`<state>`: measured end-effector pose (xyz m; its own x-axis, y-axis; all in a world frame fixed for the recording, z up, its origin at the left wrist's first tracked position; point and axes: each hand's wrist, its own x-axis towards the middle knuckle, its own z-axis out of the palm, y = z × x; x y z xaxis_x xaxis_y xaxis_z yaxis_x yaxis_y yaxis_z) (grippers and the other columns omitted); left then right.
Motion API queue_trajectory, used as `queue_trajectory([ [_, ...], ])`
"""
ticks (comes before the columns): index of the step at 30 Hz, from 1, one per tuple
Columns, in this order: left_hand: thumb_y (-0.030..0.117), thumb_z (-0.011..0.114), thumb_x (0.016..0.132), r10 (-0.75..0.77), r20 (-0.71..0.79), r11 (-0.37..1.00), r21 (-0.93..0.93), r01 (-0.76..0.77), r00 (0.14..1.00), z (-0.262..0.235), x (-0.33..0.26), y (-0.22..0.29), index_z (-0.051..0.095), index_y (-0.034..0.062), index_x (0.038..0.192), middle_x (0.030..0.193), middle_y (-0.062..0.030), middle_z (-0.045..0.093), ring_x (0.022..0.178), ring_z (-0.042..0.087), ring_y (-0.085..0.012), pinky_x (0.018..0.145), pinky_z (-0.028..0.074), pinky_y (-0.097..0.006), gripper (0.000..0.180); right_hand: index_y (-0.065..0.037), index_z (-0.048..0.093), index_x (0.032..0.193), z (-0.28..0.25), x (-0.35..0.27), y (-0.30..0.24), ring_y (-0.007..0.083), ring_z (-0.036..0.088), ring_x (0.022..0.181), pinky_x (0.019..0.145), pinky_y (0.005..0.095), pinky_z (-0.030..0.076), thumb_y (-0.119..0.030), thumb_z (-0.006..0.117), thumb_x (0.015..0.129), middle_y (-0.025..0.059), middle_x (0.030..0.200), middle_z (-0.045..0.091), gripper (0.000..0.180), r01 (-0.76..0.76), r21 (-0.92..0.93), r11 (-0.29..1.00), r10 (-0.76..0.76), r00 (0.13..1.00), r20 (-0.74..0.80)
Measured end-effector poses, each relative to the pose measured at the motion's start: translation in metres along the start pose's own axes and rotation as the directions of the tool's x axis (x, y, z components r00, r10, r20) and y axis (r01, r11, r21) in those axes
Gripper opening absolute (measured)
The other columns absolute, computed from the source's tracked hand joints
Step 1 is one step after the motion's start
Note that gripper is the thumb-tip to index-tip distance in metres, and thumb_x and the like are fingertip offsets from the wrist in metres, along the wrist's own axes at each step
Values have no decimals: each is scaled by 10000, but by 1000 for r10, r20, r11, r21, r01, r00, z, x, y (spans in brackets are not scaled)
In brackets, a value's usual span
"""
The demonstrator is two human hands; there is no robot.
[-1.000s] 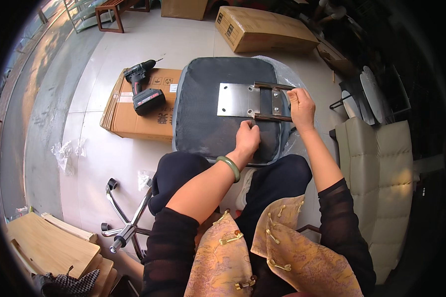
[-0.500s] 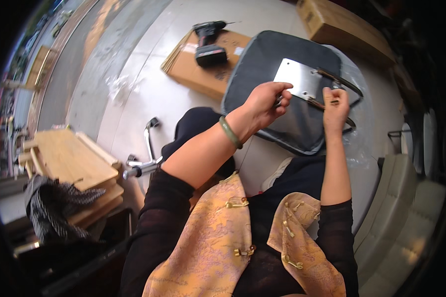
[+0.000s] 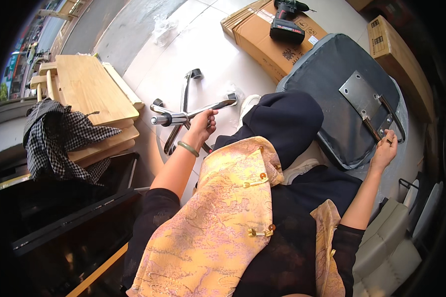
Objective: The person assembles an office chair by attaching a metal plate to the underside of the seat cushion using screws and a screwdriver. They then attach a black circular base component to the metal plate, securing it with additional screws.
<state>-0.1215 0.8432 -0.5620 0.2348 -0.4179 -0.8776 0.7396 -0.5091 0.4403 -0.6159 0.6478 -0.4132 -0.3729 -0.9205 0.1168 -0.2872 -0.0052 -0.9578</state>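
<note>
The left hand [image 3: 203,125], fingers loosely curled, is just beside a chrome five-star chair base [image 3: 185,96]; whether it holds anything cannot be told. The right hand [image 3: 385,148] has its fingers mostly curled at the end of a tubular bracket [image 3: 369,129]; whether they pinch the bar or some small part is unclear. The bracket lies on a steel mounting plate [image 3: 358,93] on the dark upholstered chair pad [image 3: 314,74], just beyond the right hand.

The pad looks soft-skinned but bulky, so its edges or the bracket should give the best hold. The base is probably stiff, fairly heavy and slick, best taken by a leg near the hub.

Farther out, between the hands, a cardboard carton [image 3: 262,49] carries a cordless drill [image 3: 286,22] on top; beyond the right hand stands a longer carton [image 3: 399,69]. The contents of both are hidden.
</note>
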Motion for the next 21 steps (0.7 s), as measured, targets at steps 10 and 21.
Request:
queue_trajectory([
  [10, 183, 473, 1004, 245, 422, 961, 16, -277, 873, 97, -27, 92, 511, 41, 1212, 689, 24, 473, 511, 365, -62, 389, 273, -194, 255, -12, 591, 954, -94, -51, -19, 10, 301, 544, 478, 199, 236, -298, 520, 1003, -77, 647, 368, 299, 158, 40, 987, -127, 901, -416],
  [21, 103, 485, 991, -286, 878, 957, 244, 156, 384, 351, -110, 97, 575, -51, 1172, 854, -57, 529, 810, 494, -151, 668, 446, -245, 254, -21, 582, 993, -206, -244, 88, 75, 421, 698, 644, 238, 386, -315, 520, 1002, -10, 784, 498, 300, -230, 100, 968, 207, 510, -835],
])
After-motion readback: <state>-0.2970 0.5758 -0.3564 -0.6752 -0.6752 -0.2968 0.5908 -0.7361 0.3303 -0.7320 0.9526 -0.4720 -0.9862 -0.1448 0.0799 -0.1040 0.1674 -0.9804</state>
